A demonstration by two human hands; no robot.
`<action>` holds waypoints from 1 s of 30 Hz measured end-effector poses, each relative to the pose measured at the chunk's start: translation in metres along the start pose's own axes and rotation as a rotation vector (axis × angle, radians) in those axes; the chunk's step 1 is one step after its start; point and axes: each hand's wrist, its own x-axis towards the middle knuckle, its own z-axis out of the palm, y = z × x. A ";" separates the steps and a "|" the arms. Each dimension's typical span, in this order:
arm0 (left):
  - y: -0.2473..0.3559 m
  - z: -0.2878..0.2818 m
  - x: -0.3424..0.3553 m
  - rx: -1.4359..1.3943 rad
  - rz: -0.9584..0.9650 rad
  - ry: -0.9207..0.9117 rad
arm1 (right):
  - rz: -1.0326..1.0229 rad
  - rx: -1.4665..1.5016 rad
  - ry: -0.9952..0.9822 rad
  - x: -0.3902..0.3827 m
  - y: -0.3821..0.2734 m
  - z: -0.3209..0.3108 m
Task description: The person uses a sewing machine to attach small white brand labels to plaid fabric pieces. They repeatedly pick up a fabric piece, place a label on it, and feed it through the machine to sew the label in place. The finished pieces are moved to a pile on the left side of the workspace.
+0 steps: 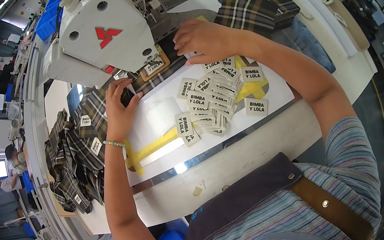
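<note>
My left hand (122,100) rests on brown-and-black plaid fabric (89,107) just left of the presser foot, fingers bent and thumb apart. My right hand (203,40) is right of the needle area, its fingers loosely curved and apart over the fabric strip; what lies beneath its fingertips is partly hidden. Between them, a tan frame (163,70) under the white sewing machine (96,35) surrounds a small white printed patch (154,67). A heap of similar patches (211,102) lies on the white board (153,160), below my right hand.
Bunched plaid fabric with patches (72,161) hangs at the left; folded plaid pieces (254,5) lie at the back right. The worktable's front edge (246,156) runs before me. Blue bins (48,22) stand at the back left. Other people (13,160) sit at machines far left.
</note>
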 end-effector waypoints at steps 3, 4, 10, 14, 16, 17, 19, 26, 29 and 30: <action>-0.005 0.000 0.005 -0.038 -0.044 -0.033 | -0.041 -0.031 0.030 -0.001 0.001 0.001; -0.010 0.000 0.007 -0.025 -0.040 -0.044 | -0.050 -0.038 0.039 -0.001 0.001 0.000; 0.004 0.002 0.006 0.045 0.002 -0.027 | -0.040 -0.190 -0.145 0.014 -0.024 -0.022; 0.015 0.023 0.017 0.009 -0.012 -0.027 | 0.047 -0.256 -0.257 0.014 -0.029 -0.030; 0.020 0.034 0.019 0.018 0.030 0.063 | 0.030 -0.260 -0.229 0.009 -0.025 -0.031; 0.021 0.036 0.020 0.013 0.068 0.093 | 0.031 -0.219 -0.230 0.008 -0.024 -0.033; 0.023 0.034 0.020 0.018 0.143 0.149 | 0.031 -0.138 -0.233 0.008 -0.023 -0.036; 0.025 -0.030 -0.016 0.324 0.371 0.335 | -0.084 0.078 -0.069 0.012 -0.043 -0.034; -0.001 -0.067 -0.051 0.470 0.283 0.331 | -0.094 0.010 0.000 0.012 -0.041 -0.036; -0.016 -0.071 -0.063 0.480 0.238 0.323 | -0.078 0.006 -0.019 0.011 -0.039 -0.036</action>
